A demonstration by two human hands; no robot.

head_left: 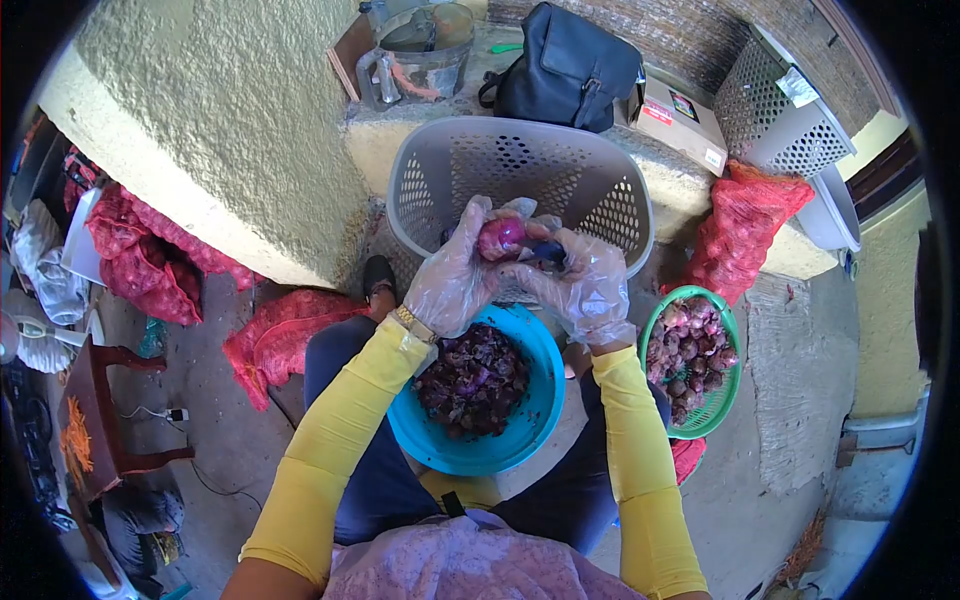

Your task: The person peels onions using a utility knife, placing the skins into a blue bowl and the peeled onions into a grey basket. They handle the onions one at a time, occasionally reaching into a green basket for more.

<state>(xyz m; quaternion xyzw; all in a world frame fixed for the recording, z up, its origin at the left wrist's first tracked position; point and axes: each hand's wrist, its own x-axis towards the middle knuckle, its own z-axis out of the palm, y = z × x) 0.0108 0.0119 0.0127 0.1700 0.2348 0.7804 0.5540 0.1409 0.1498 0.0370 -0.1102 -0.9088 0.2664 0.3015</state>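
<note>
My left hand (455,265), in a clear plastic glove, holds a shiny purple-red onion (502,239) in curled fingers. Gloved the same way, my right hand (588,285) is closed on a small dark-handled tool (548,253) close against the onion; its working end is hidden. Both hands are above the near rim of a grey perforated basket (640,215). Below them, between my knees, sits a blue basin (545,415) with dark onion skins (472,382) in it. To the right, a green basket (727,385) contains several unpeeled onions (690,350).
Red mesh sacks of onions lie right (745,230) and left (285,335). A black bag (565,70), a cardboard box (680,120) and a clear pitcher (425,55) stand on the ledge behind the grey basket. A brown wooden stool (115,400) and a cable are left.
</note>
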